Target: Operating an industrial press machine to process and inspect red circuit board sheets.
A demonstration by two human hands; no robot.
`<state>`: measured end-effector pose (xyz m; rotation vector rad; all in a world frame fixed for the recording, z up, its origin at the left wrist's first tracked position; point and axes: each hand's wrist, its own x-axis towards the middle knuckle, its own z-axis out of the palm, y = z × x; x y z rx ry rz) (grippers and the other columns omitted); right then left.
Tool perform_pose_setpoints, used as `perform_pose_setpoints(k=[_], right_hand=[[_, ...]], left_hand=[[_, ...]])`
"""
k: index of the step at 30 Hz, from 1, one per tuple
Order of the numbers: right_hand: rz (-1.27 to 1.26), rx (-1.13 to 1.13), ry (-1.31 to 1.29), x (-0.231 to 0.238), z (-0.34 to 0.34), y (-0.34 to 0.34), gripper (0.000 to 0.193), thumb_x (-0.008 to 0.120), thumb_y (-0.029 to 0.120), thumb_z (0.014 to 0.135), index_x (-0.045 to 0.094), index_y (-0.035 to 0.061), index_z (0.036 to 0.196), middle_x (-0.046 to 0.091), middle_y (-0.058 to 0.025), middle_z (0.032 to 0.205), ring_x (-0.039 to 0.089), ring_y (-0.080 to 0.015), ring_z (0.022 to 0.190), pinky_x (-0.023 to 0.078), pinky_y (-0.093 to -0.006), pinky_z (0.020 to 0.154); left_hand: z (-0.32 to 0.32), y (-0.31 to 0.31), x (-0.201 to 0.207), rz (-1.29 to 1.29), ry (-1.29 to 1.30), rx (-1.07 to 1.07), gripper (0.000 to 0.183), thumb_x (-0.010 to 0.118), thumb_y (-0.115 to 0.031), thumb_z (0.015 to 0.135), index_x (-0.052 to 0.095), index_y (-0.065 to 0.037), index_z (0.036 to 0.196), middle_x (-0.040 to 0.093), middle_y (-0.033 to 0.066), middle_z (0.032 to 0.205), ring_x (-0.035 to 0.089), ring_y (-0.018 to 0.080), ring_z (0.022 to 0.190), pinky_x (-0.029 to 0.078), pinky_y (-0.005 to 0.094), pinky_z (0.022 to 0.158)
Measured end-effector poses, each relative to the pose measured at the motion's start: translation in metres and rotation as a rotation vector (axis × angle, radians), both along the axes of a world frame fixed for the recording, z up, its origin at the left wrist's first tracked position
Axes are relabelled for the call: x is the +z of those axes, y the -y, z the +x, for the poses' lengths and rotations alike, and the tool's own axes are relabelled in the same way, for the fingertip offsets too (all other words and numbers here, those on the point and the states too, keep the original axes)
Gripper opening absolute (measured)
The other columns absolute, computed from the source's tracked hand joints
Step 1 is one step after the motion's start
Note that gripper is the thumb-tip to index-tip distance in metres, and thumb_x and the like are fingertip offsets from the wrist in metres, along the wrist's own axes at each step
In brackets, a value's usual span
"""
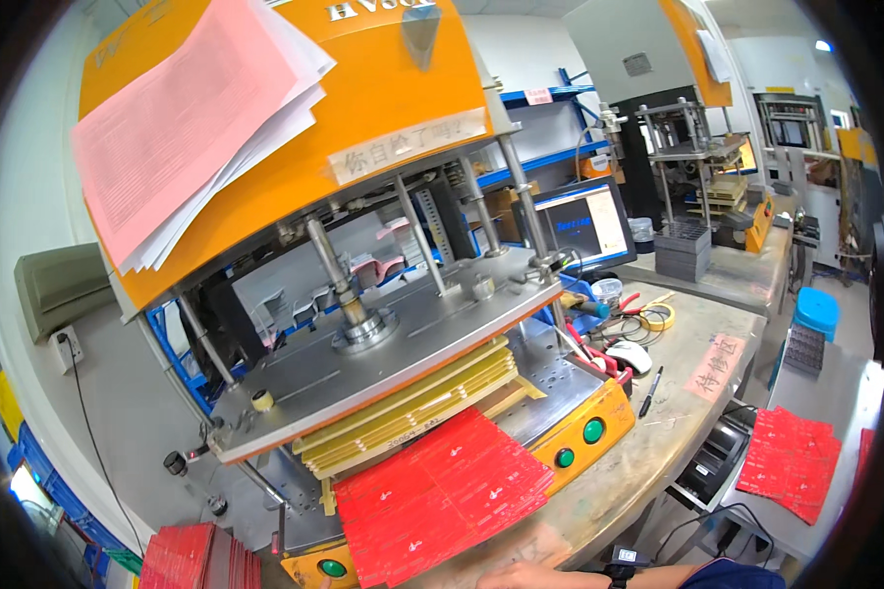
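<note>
A stack of red printed circuit-board panels (pixel 442 496) lies tilted across the front of a bench press, its far edge against the yellow layered test fixture (pixel 413 407). My right hand (pixel 516 577) comes in at the lower edge, just below the panels and over the bench; its fingers are mostly cut off. A skin-coloured patch by the left green button (pixel 332 568) may be part of my left hand, whose fingers are hidden. Above the fixture hangs the press's grey metal plate (pixel 393 329) on its steel posts.
More red panels stand at the lower left (pixel 182 558) and lie on a side table at right (pixel 791 461). Two green buttons (pixel 593 431) sit on the press's right front. A mouse (pixel 629 356), a black pen (pixel 650 391), red-handled tools and a monitor (pixel 584 228) are beyond.
</note>
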<state>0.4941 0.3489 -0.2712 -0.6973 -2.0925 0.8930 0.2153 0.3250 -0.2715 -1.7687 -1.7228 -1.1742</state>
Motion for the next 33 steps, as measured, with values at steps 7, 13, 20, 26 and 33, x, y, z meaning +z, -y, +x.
perform_pose_setpoints(k=[7,13,20,26,33], right_hand=[[-0.025,0.067,-0.049,0.003,0.001,-0.002,0.028,0.052,0.028,0.091,0.064,0.0034,0.094,0.064,-0.0170,0.083,0.060,-0.0338,0.077,0.048,-0.0406,0.069],[0.001,0.092,-0.045,0.006,0.009,-0.005,0.028,0.051,0.028,0.092,0.063,0.0032,0.091,0.063,-0.0171,0.083,0.060,-0.0346,0.075,0.047,-0.0414,0.066],[0.002,0.145,-0.132,-0.003,0.010,-0.008,0.029,0.051,0.027,0.092,0.058,0.0020,0.079,0.057,-0.0173,0.070,0.055,-0.0326,0.063,0.042,-0.0405,0.056],[0.018,0.154,-0.208,-0.010,0.008,-0.011,0.033,0.050,0.028,0.092,0.053,0.0008,0.073,0.053,-0.0170,0.065,0.050,-0.0312,0.058,0.039,-0.0397,0.054],[-0.006,0.188,-0.186,-0.007,0.010,-0.009,0.033,0.049,0.028,0.093,0.052,0.0000,0.075,0.052,-0.0178,0.067,0.051,-0.0307,0.060,0.039,-0.0388,0.055]], left_hand=[[-0.001,0.002,-0.006,0.011,0.018,0.014,0.019,0.059,-0.020,0.084,0.060,-0.001,0.086,0.058,0.0219,0.102,0.049,0.0385,0.101,0.038,0.0467,0.089],[-0.003,-0.007,-0.012,0.105,-0.103,0.074,0.016,0.065,-0.019,0.082,0.061,-0.005,0.087,0.060,0.0161,0.101,0.052,0.0347,0.098,0.041,0.0433,0.086],[0.000,-0.001,-0.006,0.030,-0.097,0.032,0.015,0.065,-0.019,0.078,0.061,-0.007,0.086,0.060,0.0167,0.101,0.052,0.0368,0.099,0.040,0.0470,0.087],[0.000,-0.002,-0.006,0.028,-0.138,0.030,0.013,0.063,-0.018,0.078,0.061,-0.007,0.085,0.061,0.0162,0.096,0.053,0.0359,0.097,0.040,0.0465,0.086],[0.003,-0.001,-0.002,0.041,-0.152,0.027,0.011,0.064,-0.016,0.078,0.060,-0.007,0.083,0.061,0.0159,0.092,0.054,0.0354,0.094,0.041,0.0460,0.083]])
